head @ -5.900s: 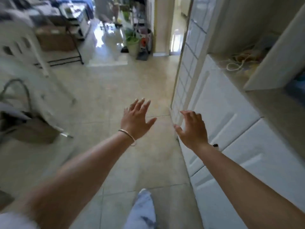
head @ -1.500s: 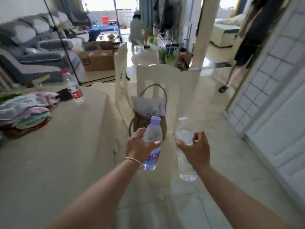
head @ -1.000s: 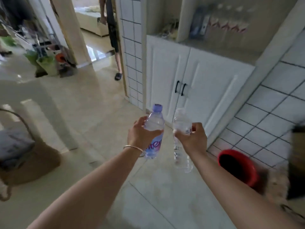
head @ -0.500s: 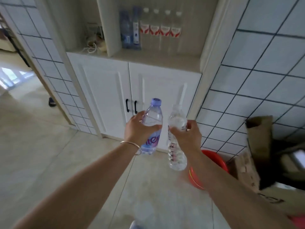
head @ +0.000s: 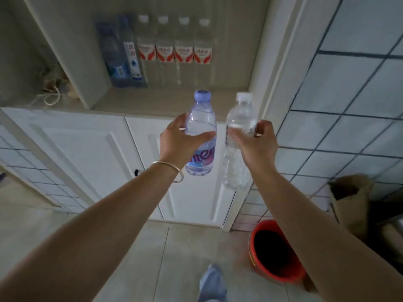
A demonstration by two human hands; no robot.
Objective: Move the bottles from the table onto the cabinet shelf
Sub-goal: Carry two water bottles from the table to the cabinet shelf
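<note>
Both hands loaded, standing in front of the cabinet. My left hand (head: 178, 142) is wrapped around the purple-capped bottle (head: 201, 136) at its upper body; my right hand (head: 255, 144) is clamped on the clear white-capped bottle (head: 238, 140) just below the shoulder. Both bottles are upright, side by side and close, held in the air in front of the cabinet shelf (head: 152, 101), caps about level with its front edge.

Progress, as I judge it: the shelf already carries a back row, two blue-labelled bottles (head: 121, 53) on the left and four red-labelled bottles (head: 174, 53) beside them. These two are not yet set down. Whether more bottles wait on the tabletop I cannot tell; it is not in view.

Left to do for this pair: lift over the shelf lip and set them on the bare front strip.

Surroundings: white cabinet doors (head: 91, 158) shut below the shelf. A vertical divider (head: 72, 62) bounds the bay on the left, with a tangle of cord (head: 52, 94) in the next bay. Tiled wall (head: 349, 83) to the right. A red bucket (head: 274, 253) on the floor near my right foot, and a brown cardboard box (head: 351, 199) beyond it.

Nothing blocks the shelf front; the back row only limits depth.
</note>
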